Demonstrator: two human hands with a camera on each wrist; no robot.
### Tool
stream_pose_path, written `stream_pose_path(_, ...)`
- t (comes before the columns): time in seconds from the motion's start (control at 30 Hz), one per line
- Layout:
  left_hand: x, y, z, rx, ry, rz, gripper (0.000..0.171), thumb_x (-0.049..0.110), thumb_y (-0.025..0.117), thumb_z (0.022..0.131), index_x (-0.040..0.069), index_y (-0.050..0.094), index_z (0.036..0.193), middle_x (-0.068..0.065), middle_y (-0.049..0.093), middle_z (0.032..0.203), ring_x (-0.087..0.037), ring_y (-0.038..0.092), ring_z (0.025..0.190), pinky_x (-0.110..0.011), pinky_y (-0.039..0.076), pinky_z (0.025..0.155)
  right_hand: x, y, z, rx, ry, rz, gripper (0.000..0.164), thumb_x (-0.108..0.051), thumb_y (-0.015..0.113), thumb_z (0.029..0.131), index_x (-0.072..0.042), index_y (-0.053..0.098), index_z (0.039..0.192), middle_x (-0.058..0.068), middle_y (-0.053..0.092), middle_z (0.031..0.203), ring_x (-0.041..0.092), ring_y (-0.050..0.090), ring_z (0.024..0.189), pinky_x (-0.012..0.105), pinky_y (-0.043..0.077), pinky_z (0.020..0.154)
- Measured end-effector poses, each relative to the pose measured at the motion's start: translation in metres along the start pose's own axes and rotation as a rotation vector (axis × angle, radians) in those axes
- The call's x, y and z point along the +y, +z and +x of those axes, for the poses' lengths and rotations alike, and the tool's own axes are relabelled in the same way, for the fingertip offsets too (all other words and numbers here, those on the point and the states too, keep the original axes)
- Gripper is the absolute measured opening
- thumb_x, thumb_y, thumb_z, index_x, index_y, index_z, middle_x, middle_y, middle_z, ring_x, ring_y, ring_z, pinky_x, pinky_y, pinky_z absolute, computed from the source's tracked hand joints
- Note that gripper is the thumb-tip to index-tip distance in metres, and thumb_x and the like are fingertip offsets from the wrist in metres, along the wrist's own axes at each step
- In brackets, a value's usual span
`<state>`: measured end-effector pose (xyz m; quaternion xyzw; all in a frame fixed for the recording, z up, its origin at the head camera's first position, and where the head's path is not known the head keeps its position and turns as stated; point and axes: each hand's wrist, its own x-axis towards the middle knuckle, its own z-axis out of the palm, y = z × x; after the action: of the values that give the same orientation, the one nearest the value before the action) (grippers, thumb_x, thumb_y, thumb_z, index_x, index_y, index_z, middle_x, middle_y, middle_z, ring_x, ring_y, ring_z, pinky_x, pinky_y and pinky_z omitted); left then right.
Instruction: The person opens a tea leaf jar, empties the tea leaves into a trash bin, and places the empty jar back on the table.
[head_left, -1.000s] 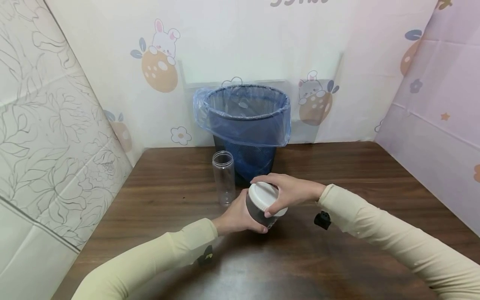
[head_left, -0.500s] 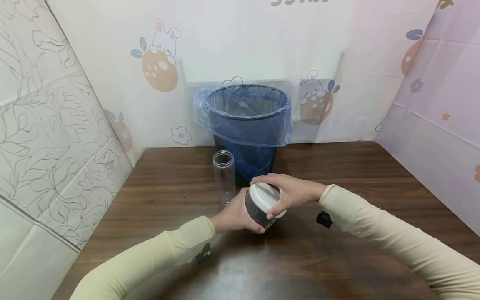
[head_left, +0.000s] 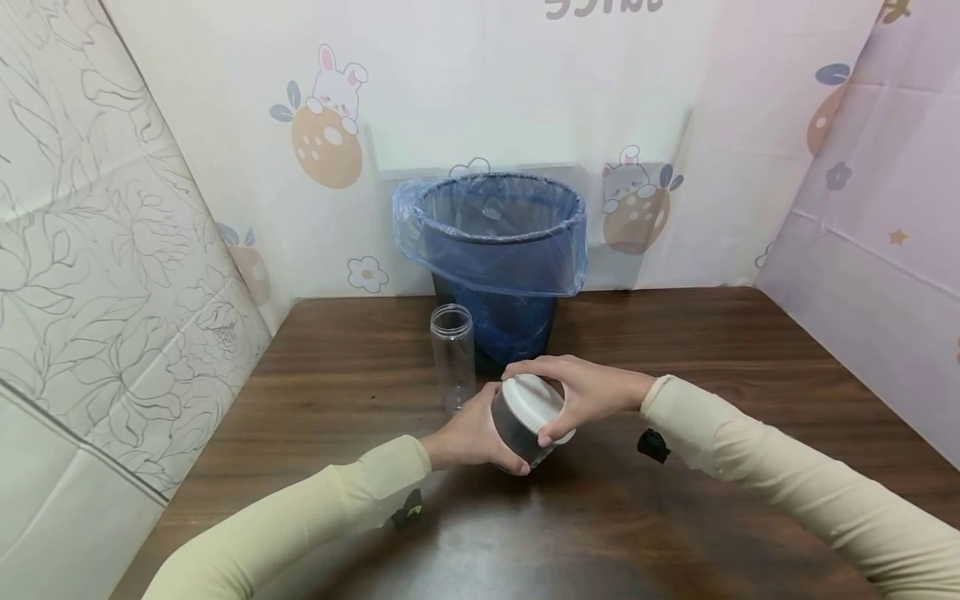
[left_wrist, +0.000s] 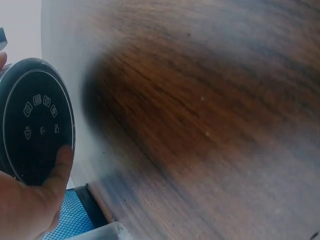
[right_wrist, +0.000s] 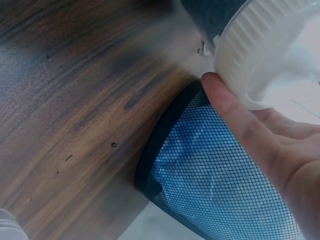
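Note:
A dark grey jar point(head_left: 514, 427) with a white ribbed lid point(head_left: 534, 400) is held tilted above the table, its lid towards the right hand. My left hand point(head_left: 474, 432) grips the jar's body from the left. Fingers and thumb of my right hand point(head_left: 588, 392) curl over the lid's rim. In the left wrist view the jar's black base point(left_wrist: 40, 125) shows moulded symbols, and a left-hand finger lies across its edge. The right wrist view shows the lid's ribbed side point(right_wrist: 250, 55) against the right hand point(right_wrist: 272, 145). What the jar contains is hidden.
Just left of the hands stands an uncapped clear plastic bottle point(head_left: 453, 358). Behind it is a mesh waste bin point(head_left: 502, 321) lined with a blue bag point(head_left: 510, 267). Patterned sheets point(head_left: 480, 92) enclose the wooden table point(head_left: 352, 350) at the back and both sides.
The head view has shifted slightly, so the scene sits a little lower and further right. Both hands stay on the jar and its lid; any turn of the lid cannot be made out.

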<state>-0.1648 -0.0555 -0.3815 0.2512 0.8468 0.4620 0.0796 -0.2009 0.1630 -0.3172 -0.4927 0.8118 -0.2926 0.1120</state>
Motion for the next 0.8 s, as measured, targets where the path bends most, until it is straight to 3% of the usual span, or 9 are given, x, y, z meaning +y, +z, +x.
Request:
stream_pose_path(0.43,0.0014,-0.0002,-0.0014,-0.034,-0.008,-0.004,0.097,0.022,0.095,0.046,0.008,0.045,0.128,0.002,0.054,0.112,-0.014,0.053,0.098,-0.028,0.044,0.085,0.0031,0.0048,-0.0024,0.011,-0.096,0.008,0.076,-0.039,0.081,0.074,-0.009,0.046,0.134,-0.001,0.054,0.126,0.016,0.054,0.099,0.034,0.051,0.075)
stream_pose_path(0.6,0.0011,-0.0017,-0.0022,-0.059,-0.026,-0.030,0.096,0.022,0.095,0.046,0.010,0.046,0.127,0.004,0.054,0.110,-0.013,0.053,0.097,-0.029,0.044,0.085,0.0009,0.0030,-0.0032,-0.002,-0.136,-0.021,0.079,-0.039,0.083,0.071,-0.010,0.047,0.135,-0.002,0.053,0.130,0.016,0.052,0.106,0.033,0.050,0.079)
stream_pose_path(0.8,0.0019,-0.0056,-0.0013,-0.076,0.024,-0.082,0.095,0.019,0.095,0.048,0.011,0.045,0.128,0.004,0.054,0.111,-0.013,0.052,0.099,-0.029,0.044,0.087,-0.0062,-0.0024,-0.0016,-0.014,-0.161,-0.052,0.081,-0.038,0.085,0.069,-0.013,0.047,0.135,0.000,0.049,0.133,0.017,0.049,0.112,0.034,0.049,0.082)
